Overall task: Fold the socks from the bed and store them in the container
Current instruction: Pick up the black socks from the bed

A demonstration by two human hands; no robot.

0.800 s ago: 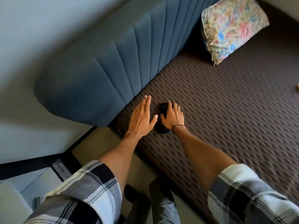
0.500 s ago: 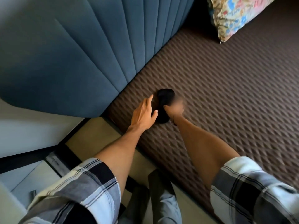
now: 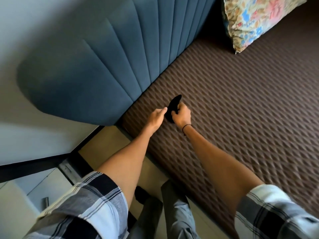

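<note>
A folded black sock (image 3: 174, 105) is raised a little off the brown quilted bed cover (image 3: 241, 109), near the bed's corner by the headboard. My right hand (image 3: 182, 115) grips the sock's near end, fingers curled around it. Just left of the sock is my left hand (image 3: 158, 116), with its fingers curled; whether it touches the sock I cannot tell. No container is in view.
A blue padded headboard (image 3: 103, 66) runs along the bed's left side. A floral pillow (image 3: 259, 19) lies at the top right. Beige floor (image 3: 107, 144) and a dark baseboard lie left of the bed, beside my legs.
My right hand went from pressing flat on the sock to gripping it and lifting it off the cover. My left hand curled its fingers. The camera moved closer and tilted down.
</note>
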